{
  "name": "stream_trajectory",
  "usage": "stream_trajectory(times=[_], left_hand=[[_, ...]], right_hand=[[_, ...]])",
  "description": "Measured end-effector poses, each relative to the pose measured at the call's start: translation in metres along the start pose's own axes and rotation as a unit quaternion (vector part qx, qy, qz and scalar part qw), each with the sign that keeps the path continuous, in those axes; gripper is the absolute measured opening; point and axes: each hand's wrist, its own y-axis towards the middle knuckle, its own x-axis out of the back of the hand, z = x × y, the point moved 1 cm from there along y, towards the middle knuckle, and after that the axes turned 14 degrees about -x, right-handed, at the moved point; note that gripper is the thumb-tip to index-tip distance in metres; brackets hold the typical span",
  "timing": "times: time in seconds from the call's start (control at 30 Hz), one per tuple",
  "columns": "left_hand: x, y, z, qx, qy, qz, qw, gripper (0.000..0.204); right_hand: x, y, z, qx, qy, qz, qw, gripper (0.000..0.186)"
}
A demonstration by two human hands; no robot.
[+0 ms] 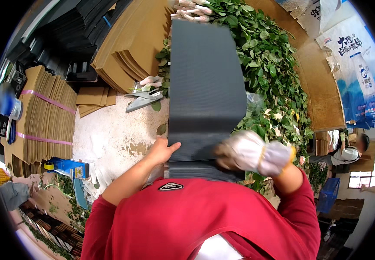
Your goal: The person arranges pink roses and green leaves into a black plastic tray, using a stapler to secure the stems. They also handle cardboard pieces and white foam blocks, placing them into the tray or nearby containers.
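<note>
Left of the left hand, cardboard bundles are being kept, and beyond it the shears are lying. The dark sheet is being gripped at its left edge by the bare left hand, thumb on top. Its right lower edge is being pinched by the gloved right hand, fingers closed on it. Beyond and right of this hand, leafy stems are piled. The sheet could be bent or dropped, probably, because only its near end is being held.

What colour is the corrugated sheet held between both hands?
Dark grey, finely ribbed: the corrugated sheet shows best in the head view.
</note>
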Motion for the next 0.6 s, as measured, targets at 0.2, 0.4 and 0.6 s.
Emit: stream_trajectory(times=[0.2,0.4,0.6], left_hand=[[0.018,0.002,-0.021,-0.057,0.469,0.012,0.881,0.05],[-0.004,0.018,-0.038,-0.251,0.419,0.189,0.852,0.087],[-0.01,0.015,-0.041,-0.248,0.472,0.187,0.825,0.087]], right_hand=[[-0.137,0.016,-0.054,-0.046,0.014,0.035,0.998,0.053],[-0.055,0.052,-0.026,-0.013,-0.084,0.077,0.993,0.045],[0.01,0.105,-0.031,-0.339,0.01,0.197,0.92,0.048]])
